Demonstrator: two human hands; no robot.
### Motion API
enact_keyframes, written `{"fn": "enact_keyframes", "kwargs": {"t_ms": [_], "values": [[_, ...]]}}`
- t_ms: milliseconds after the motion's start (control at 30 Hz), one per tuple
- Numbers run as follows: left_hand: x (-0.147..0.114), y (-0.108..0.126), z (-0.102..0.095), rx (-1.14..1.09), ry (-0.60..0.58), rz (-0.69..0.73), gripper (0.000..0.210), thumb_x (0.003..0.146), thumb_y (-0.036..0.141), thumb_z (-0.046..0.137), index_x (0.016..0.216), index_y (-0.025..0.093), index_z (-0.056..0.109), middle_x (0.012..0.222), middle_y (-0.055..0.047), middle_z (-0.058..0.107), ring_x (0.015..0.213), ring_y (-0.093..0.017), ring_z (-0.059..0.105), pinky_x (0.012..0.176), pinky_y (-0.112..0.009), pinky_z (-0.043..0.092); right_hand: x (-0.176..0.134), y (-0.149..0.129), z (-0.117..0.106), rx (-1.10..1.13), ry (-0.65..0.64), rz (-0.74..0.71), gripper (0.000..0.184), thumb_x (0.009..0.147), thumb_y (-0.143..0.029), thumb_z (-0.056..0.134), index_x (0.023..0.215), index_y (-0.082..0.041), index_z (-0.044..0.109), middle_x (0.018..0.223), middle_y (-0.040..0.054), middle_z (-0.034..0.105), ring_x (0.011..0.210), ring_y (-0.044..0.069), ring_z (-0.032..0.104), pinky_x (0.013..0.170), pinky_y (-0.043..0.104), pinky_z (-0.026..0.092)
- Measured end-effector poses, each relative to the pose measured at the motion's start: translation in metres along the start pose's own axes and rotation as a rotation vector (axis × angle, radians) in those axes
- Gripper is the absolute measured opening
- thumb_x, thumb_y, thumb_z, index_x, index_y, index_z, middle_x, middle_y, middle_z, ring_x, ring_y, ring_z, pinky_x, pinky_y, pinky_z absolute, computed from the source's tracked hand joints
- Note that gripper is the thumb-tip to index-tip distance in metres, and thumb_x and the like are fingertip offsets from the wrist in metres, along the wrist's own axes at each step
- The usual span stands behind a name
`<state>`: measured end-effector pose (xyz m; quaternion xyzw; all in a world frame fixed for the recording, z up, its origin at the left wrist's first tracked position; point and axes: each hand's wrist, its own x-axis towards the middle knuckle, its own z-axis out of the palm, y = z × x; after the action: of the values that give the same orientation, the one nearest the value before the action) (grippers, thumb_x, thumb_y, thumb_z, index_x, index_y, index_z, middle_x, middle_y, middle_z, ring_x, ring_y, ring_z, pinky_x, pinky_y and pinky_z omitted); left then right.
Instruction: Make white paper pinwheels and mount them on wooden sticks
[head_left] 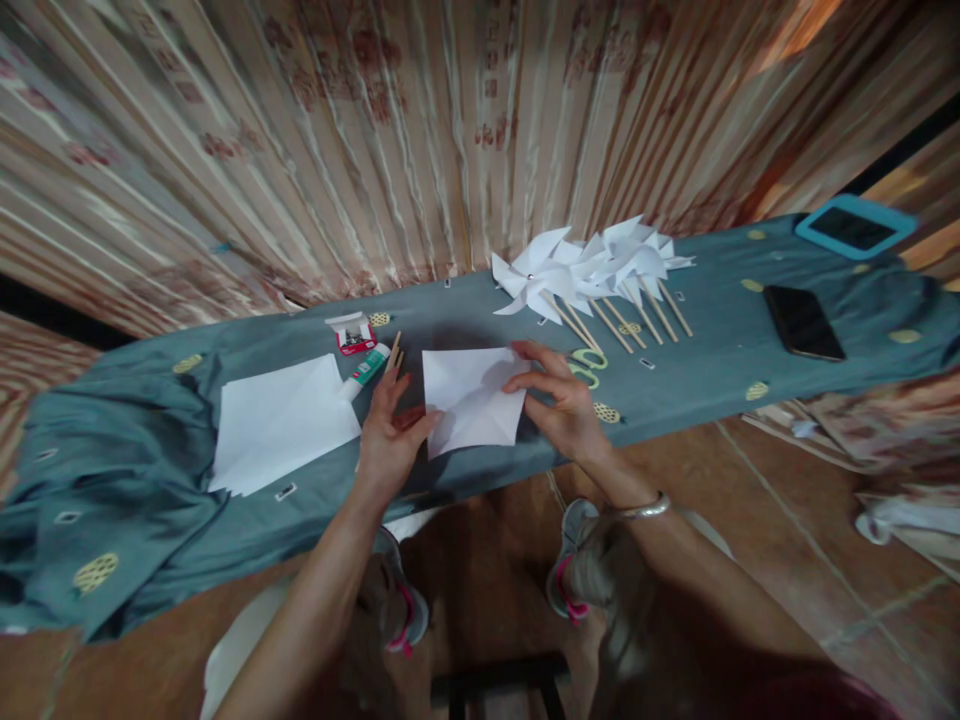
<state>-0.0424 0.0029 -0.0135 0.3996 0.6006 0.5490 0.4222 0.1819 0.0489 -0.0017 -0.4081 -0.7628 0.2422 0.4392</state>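
A square sheet of white paper (472,400) with faint creases is between my two hands, over the cloth-covered table. My left hand (388,440) grips its left edge, thumb on top and the other fingers bent beside it. At the right edge, my right hand (556,400) holds the sheet between thumb and fingers near the upper corner. Just past my left fingers lie thin wooden sticks (395,352) and a green-and-white glue stick (367,370). Green-handled scissors (587,368) lie beside my right hand, partly hidden by it.
A stack of white paper (285,425) lies at left, a small open red-and-white box (354,335) behind it. Several paper pinwheels (592,265) on sticks lie at the back. A black phone (804,322) and a blue-framed device (855,226) are at right. A curtain (420,150) hangs behind.
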Motion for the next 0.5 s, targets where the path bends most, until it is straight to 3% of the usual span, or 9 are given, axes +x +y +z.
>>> {"fn": "enact_keyframes", "kwargs": {"t_ms": [100,200,300,500], "values": [[-0.001,0.005,0.009,-0.165,-0.118,-0.175,0.065,0.056,0.039,0.083,0.114,0.013,0.065,0.115,-0.015,0.070,0.099,-0.028,0.069,0.087,-0.040,0.055,0.001,0.001,-0.006,0.046,0.033,0.035,0.027,0.077,-0.008,0.053,0.082,-0.025,0.073,0.137,0.0024,0.055,0.126,0.024,0.052,0.108,0.047,0.039],[-0.005,0.010,0.018,-0.270,-0.246,-0.357,0.048,0.056,0.043,0.083,0.089,0.010,0.072,0.086,-0.013,0.075,0.080,-0.027,0.072,0.075,-0.036,0.057,0.000,0.001,-0.010,0.085,0.034,0.059,0.025,0.077,-0.008,0.055,0.082,-0.025,0.074,0.139,0.0032,0.053,0.129,0.024,0.049,0.109,0.045,0.039],[-0.006,0.014,0.024,-0.305,-0.207,-0.389,0.041,0.056,0.043,0.083,0.080,0.011,0.073,0.076,-0.011,0.075,0.072,-0.025,0.072,0.071,-0.035,0.057,-0.003,0.005,-0.013,0.046,0.003,0.035,0.024,0.079,-0.009,0.057,0.084,-0.025,0.074,0.140,0.0038,0.052,0.131,0.024,0.048,0.108,0.046,0.040],[0.001,0.012,0.026,-0.345,-0.116,-0.353,0.042,0.053,0.043,0.085,0.080,0.014,0.073,0.077,-0.010,0.076,0.072,-0.027,0.072,0.073,-0.039,0.059,-0.012,0.020,-0.015,-0.106,-0.077,-0.002,0.033,0.089,-0.012,0.048,0.100,-0.028,0.074,0.144,0.0026,0.049,0.134,0.022,0.044,0.108,0.047,0.041]]}}
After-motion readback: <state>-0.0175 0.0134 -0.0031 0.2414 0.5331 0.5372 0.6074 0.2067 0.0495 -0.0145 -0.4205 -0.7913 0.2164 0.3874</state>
